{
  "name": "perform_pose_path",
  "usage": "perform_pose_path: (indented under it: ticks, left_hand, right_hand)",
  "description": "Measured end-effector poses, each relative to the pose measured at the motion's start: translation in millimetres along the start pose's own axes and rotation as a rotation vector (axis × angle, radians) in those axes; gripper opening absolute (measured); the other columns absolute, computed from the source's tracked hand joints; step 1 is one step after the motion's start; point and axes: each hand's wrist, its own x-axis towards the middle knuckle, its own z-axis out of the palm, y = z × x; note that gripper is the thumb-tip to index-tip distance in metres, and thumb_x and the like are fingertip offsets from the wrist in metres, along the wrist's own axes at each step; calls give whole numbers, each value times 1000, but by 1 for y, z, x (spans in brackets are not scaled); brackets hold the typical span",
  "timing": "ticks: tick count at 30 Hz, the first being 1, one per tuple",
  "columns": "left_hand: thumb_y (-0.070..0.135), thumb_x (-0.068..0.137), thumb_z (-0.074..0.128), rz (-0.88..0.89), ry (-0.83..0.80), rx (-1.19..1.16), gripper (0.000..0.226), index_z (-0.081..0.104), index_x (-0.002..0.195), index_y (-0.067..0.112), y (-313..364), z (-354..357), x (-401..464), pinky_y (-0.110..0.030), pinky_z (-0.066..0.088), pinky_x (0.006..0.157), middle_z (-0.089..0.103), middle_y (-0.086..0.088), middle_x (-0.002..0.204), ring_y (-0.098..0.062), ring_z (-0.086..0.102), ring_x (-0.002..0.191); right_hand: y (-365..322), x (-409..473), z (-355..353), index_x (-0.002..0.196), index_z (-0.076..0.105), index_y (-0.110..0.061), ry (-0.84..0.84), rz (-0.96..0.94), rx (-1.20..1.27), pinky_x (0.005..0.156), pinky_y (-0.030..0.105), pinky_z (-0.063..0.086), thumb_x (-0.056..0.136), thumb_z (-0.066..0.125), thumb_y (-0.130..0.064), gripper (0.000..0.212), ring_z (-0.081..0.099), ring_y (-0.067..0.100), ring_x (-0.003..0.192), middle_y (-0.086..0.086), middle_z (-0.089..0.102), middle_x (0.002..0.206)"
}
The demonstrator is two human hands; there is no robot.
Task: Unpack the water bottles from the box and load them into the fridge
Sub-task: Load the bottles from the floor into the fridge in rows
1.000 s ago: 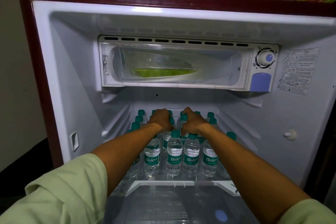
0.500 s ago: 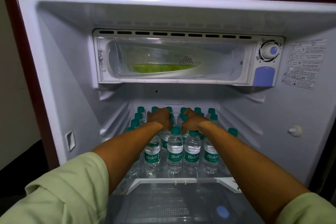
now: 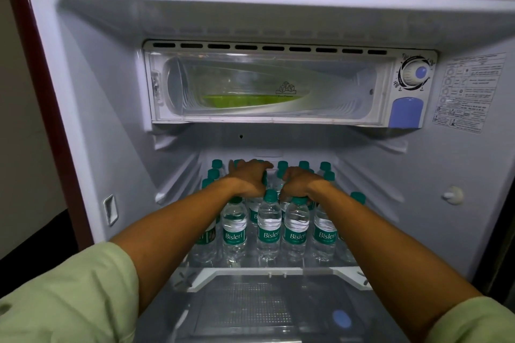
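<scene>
Several clear water bottles [image 3: 269, 227] with green caps and green Bisleri labels stand in rows on the glass shelf [image 3: 278, 270] of the open fridge [image 3: 111, 92]. Both my arms reach in over the front row. My left hand [image 3: 248, 178] lies on the caps of the middle bottles, fingers stretched toward the back. Close beside it, my right hand [image 3: 298, 182] has its fingers curled down round the top of a bottle in the middle rows. The bottles under the hands are mostly hidden. No box is in view.
The freezer compartment [image 3: 267, 89] with a clear flap hangs above the shelf, and a thermostat dial [image 3: 416, 72] sits at its right. A crisper cover [image 3: 250, 309] lies below the shelf. Shelf rails line both side walls, and a white knob [image 3: 452, 195] sticks out on the right wall.
Both hands have pushed a little deeper over the bottles. The left hand's fingers have flattened out from a curled grip. The camera has moved closer to the fridge.
</scene>
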Motion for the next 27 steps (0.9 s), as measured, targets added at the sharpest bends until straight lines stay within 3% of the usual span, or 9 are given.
perform_pose_path:
  ticks: [3, 5, 8, 11, 14, 18, 20, 23, 27]
  left_hand:
    - [14, 77, 65, 81, -27, -63, 86, 28, 151, 36, 0, -4, -12, -50, 30, 113, 31, -3, 156, -35, 26, 141]
    - [24, 81, 65, 143, 54, -35, 70, 39, 145, 39, -2, 0, -19, -47, 29, 109, 36, 1, 153, -31, 27, 138]
    - [50, 87, 64, 232, 146, 8, 50, 56, 133, 30, -6, 10, -23, -39, 37, 101, 54, 1, 139, -25, 45, 125]
    - [60, 84, 64, 229, 77, 14, 62, 57, 132, 23, -9, 19, -24, -35, 48, 95, 59, -2, 134, -21, 57, 114]
    - [59, 82, 67, 203, 56, 21, 66, 55, 134, 21, -8, 24, -24, -34, 51, 90, 62, -5, 130, -22, 61, 108]
    - [49, 85, 70, 206, 80, 38, 50, 62, 123, 18, -4, 22, -26, -35, 55, 87, 69, -4, 114, -19, 63, 95]
    - [47, 85, 70, 209, 77, 77, 46, 65, 120, 17, -2, 20, -27, -38, 55, 88, 69, -3, 110, -19, 64, 94]
    - [45, 86, 69, 214, 75, 112, 44, 65, 120, 17, -1, 18, -29, -40, 55, 89, 69, -2, 110, -19, 63, 93]
    - [44, 87, 68, 231, 79, 131, 47, 63, 125, 18, -1, 18, -30, -37, 52, 92, 68, -2, 115, -19, 63, 96]
  right_hand:
    - [2, -7, -7, 128, 50, -17, 78, -13, 36, 54, 24, 46, 90, 72, -38, 48, 57, 12, 79, 3, 57, 115]
    - [4, -11, -10, 121, 55, -17, 168, -46, 52, 62, 26, 49, 91, 70, -42, 42, 58, 14, 81, 2, 60, 112]
    - [5, -18, -14, 106, 67, -14, 272, -53, 75, 68, 29, 54, 89, 72, -37, 29, 61, 15, 77, 5, 69, 105]
    - [5, -29, -14, 101, 72, -15, 230, -30, 30, 67, 28, 55, 88, 72, -48, 36, 62, 14, 75, 4, 72, 98]
    - [3, -45, -13, 110, 71, -16, 145, -30, -154, 56, 23, 48, 84, 72, -55, 47, 57, 10, 71, 2, 69, 106]
    - [3, -59, -5, 126, 64, -16, 32, -41, -170, 65, 27, 60, 81, 79, -46, 56, 69, 15, 79, 5, 64, 121]
    - [3, -61, -1, 129, 62, -16, 51, -25, -161, 65, 25, 58, 84, 80, -34, 52, 69, 15, 81, 4, 63, 116]
    - [3, -63, -1, 130, 61, -16, 123, -5, -131, 79, 28, 58, 86, 80, -25, 49, 67, 17, 89, 7, 60, 118]
    - [3, -65, -1, 128, 64, -20, 144, -34, -129, 73, 24, 48, 85, 81, -22, 46, 57, 11, 79, 3, 61, 118]
